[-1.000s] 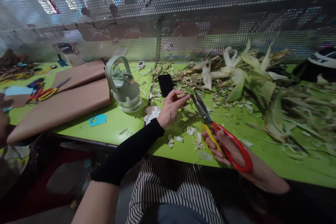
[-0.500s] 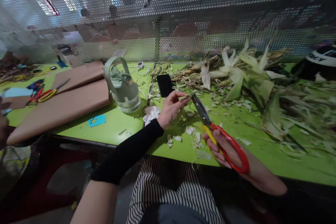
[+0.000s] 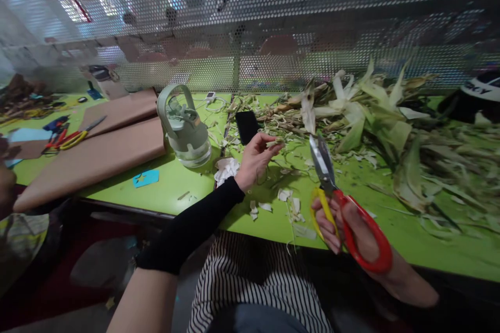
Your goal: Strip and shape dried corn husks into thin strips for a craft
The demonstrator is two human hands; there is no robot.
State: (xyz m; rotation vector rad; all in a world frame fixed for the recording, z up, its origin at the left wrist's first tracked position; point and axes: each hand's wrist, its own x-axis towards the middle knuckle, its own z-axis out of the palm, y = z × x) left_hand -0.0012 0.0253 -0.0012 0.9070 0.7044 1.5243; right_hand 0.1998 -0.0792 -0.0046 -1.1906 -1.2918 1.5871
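Between its thumb and fingers, my left hand (image 3: 254, 158) pinches a small strip of corn husk (image 3: 275, 142) just in front of a black phone (image 3: 247, 127). My right hand (image 3: 332, 221) is wrapped round the handles of scissors (image 3: 326, 174), one handle yellow and one red. Their blades point up and away, slightly parted, and are apart from the husk strip. Small husk scraps (image 3: 296, 210) lie on the green table (image 3: 238, 218) between and below my hands. Crumpled white tissue (image 3: 226, 170) sits by my left wrist.
A pile of corn husks (image 3: 361, 109) spreads over the back right. To the left stand a pale green bottle (image 3: 187, 132), brown folded paper (image 3: 105, 158), a blue card (image 3: 146, 178) and other scissors (image 3: 74, 139). A perforated metal screen (image 3: 203, 26) rises behind. Another person's hand shows far left.
My right hand has drawn the scissors to the right and down, away from the husk strip. Their blades have parted slightly. My left hand stays almost still with the strip.
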